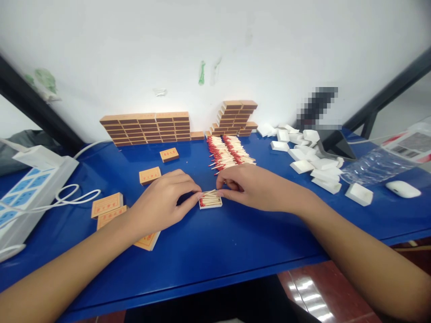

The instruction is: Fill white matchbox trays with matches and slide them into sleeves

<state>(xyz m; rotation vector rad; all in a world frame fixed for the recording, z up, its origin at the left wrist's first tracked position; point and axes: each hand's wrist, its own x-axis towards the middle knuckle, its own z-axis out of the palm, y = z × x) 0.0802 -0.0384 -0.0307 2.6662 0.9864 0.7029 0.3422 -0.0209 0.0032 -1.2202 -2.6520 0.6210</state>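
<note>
A small white matchbox tray (pixel 210 200) filled with red-tipped matches lies on the blue table (pixel 235 242) between my hands. My left hand (pixel 164 199) has its fingers curled, fingertips touching the tray's left end. My right hand (pixel 251 186) is pinched over the tray's right end, pressing on the matches. Behind my right hand lies a loose pile of matches (pixel 229 152).
Orange matchbox sleeves (pixel 107 204) lie scattered at left, and stacked matchboxes (pixel 148 128) line the wall. White empty trays (pixel 313 157) are heaped at right, near a plastic bag (pixel 377 163) and a white mouse (pixel 403 189). A power strip (pixel 30 188) sits far left.
</note>
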